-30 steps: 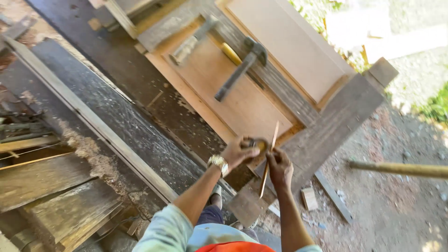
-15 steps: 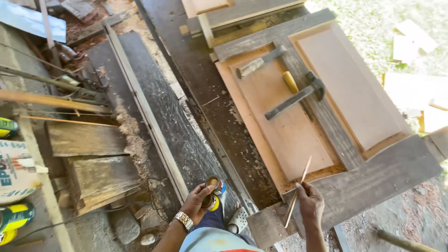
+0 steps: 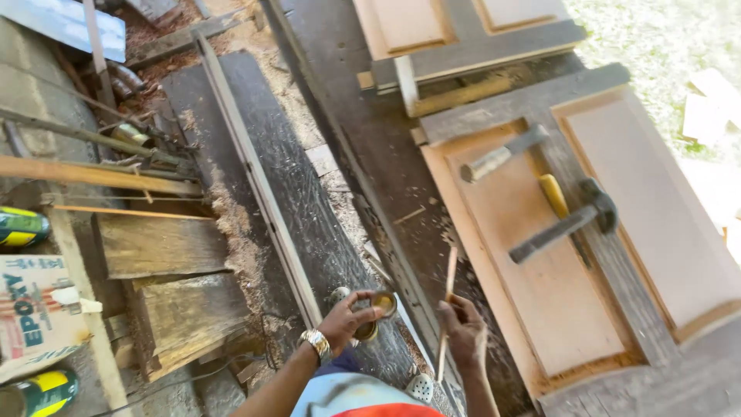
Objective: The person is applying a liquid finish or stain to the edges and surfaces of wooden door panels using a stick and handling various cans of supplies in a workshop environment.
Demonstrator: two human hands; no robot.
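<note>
left hand (image 3: 345, 318): grip grasping small tin (image 3: 376, 309), moved left; right hand (image 3: 461, 332): still grasping thin stick (image 3: 447, 305)

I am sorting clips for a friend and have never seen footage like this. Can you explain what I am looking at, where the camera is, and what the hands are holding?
No machine appears here: these are a person's own two bare arms, filmed by a camera worn on their head and looking down, so the arms enter from the bottom edge.

The left hand, with a wristwatch, holds a small round tin. The right hand grips a thin wooden stick.

Below lies a workshop floor. On the right is a panelled wooden door lying flat, with a hammer, a yellow-handled tool and what looks like a second hammer or mallet resting on it. In the middle are dark planks dusted with sawdust; on the left, rough timber blocks and a cardboard box.
</note>
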